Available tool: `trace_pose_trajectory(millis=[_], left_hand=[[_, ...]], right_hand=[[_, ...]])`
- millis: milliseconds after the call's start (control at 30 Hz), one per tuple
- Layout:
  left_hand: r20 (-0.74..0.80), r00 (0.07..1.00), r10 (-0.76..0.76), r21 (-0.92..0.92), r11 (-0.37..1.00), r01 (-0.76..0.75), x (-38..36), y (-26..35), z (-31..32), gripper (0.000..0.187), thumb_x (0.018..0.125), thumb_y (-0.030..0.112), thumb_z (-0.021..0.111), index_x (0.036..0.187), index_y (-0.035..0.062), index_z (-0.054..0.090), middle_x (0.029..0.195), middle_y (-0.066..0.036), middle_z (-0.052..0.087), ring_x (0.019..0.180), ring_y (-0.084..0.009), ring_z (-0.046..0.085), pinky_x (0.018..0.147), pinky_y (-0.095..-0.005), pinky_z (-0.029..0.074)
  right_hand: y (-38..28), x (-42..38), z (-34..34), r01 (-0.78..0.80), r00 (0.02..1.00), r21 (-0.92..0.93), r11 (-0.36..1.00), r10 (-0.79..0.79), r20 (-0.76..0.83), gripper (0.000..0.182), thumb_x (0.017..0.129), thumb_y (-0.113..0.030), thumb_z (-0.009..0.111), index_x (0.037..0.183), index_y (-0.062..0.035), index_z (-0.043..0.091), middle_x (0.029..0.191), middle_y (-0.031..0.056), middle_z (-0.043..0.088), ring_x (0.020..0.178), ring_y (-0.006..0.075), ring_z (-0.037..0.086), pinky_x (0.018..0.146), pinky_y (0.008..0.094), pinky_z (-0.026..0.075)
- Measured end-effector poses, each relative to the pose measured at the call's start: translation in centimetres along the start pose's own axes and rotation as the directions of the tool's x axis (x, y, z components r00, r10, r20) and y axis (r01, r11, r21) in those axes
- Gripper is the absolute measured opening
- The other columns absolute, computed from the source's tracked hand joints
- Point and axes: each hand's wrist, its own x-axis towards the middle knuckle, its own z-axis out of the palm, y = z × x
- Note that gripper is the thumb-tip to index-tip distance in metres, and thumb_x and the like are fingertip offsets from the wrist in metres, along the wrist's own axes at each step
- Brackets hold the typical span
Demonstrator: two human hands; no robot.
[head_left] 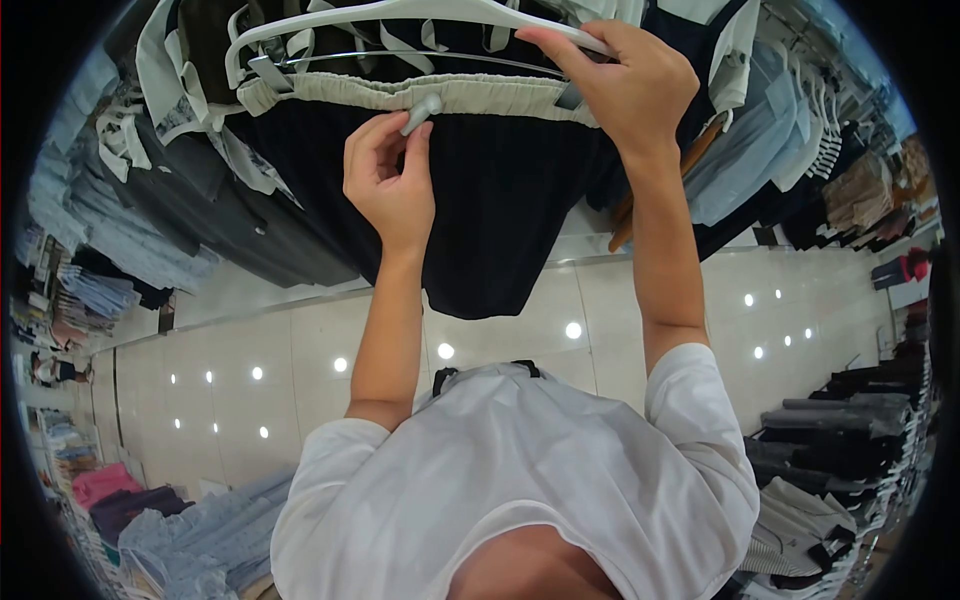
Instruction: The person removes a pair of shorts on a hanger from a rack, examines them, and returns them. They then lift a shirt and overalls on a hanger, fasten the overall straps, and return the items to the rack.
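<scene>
A white clip hanger [400, 12] spans the top of the view, with a dark navy garment [480, 200] hanging from its metal clips by a gathered cream waistband [500, 97]. My right hand [640, 85] is closed round the hanger's right end, near the right clip. At the middle of the waistband, my left hand [390, 180] pinches a small pale grey security tag [424, 112] between thumb and fingers. The tag overlaps the waistband's lower edge. The left clip [268, 75] grips the other end of the waistband.
Behind the garment, a rack holds grey clothing [230, 200] on the left and light blue shirts [740, 150] on the right. Dark clothes [840, 410] hang at lower right, pale blue ones [215, 535] at lower left. The shiny tiled floor [520, 345] lies between.
</scene>
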Motion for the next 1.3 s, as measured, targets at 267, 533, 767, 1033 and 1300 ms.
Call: trace_pose_trajectory(millis=[267, 533, 767, 1033, 1300], left_hand=[[0.153, 0.936, 0.318, 0.408, 0.842, -0.353, 4.9, 5.0, 2.2, 0.051, 0.074, 0.019, 0.082, 0.116, 0.0009, 0.059, 0.097, -0.010, 0.063, 0.078, -0.0191, 0.060, 0.068, -0.0301, 0.049], [0.273, 0.934, -0.231, 0.031, 0.972, 0.231, 8.5, 8.1, 3.1, 0.042, 0.088, 0.022, 0.070, 0.119, -0.0018, 0.056, 0.085, -0.007, 0.064, 0.065, -0.0092, 0.060, 0.054, -0.0202, 0.049], [0.211, 0.955, -0.208, -0.316, 0.910, 0.268, 11.0, 10.7, -0.8, 0.020, 0.087, 0.011, 0.067, 0.099, 0.0032, 0.053, 0.074, -0.004, 0.057, 0.054, -0.0038, 0.044, 0.045, -0.0186, 0.034], [0.584, 0.757, -0.294, -0.439, 0.670, 0.599, 13.8, 11.0, -5.9, 0.010, 0.089, 0.015, 0.054, 0.090, 0.0092, 0.046, 0.061, 0.003, 0.038, 0.048, -0.0050, 0.031, 0.045, -0.0198, 0.025], [0.692, 0.628, -0.356, -0.362, 0.582, 0.728, 15.0, 9.6, -7.5, 0.011, 0.089, 0.016, 0.052, 0.092, 0.0079, 0.045, 0.061, 0.004, 0.037, 0.049, -0.0039, 0.031, 0.046, -0.0199, 0.024]], right_hand=[[-1.5, 0.8, -0.3, -0.080, 0.995, 0.039, 0.996, 0.078, 0.064, 0.045, 0.073, -0.047, 0.076, 0.056, -0.0078, 0.061, 0.055, 0.0114, 0.058, 0.049, 0.0290, 0.058, 0.047, 0.0382, 0.042], [-3.4, 1.1, -3.5, -0.278, 0.874, 0.229, 0.933, 0.147, 0.463, 0.037, 0.074, -0.040, 0.078, 0.082, -0.0045, 0.073, 0.059, 0.0046, 0.061, 0.048, 0.0130, 0.055, 0.046, 0.0238, 0.040], [-4.9, -3.5, -7.6, -0.440, 0.795, 0.692, 0.572, -0.111, 0.597, 0.057, 0.074, -0.016, 0.078, 0.125, -0.0002, 0.059, 0.116, 0.0178, 0.065, 0.099, 0.0286, 0.066, 0.085, 0.0311, 0.051], [-16.2, -7.8, -2.7, -0.293, 0.920, 0.915, 0.278, -0.179, 0.349, 0.053, 0.078, -0.010, 0.073, 0.128, -0.0020, 0.057, 0.136, 0.0169, 0.053, 0.106, 0.0325, 0.062, 0.087, 0.0346, 0.053], [-17.8, -7.8, 0.3, -0.271, 0.921, 0.949, 0.159, -0.244, 0.304, 0.050, 0.077, -0.005, 0.070, 0.124, 0.0004, 0.057, 0.136, 0.0183, 0.052, 0.093, 0.0338, 0.063, 0.080, 0.0378, 0.053]])
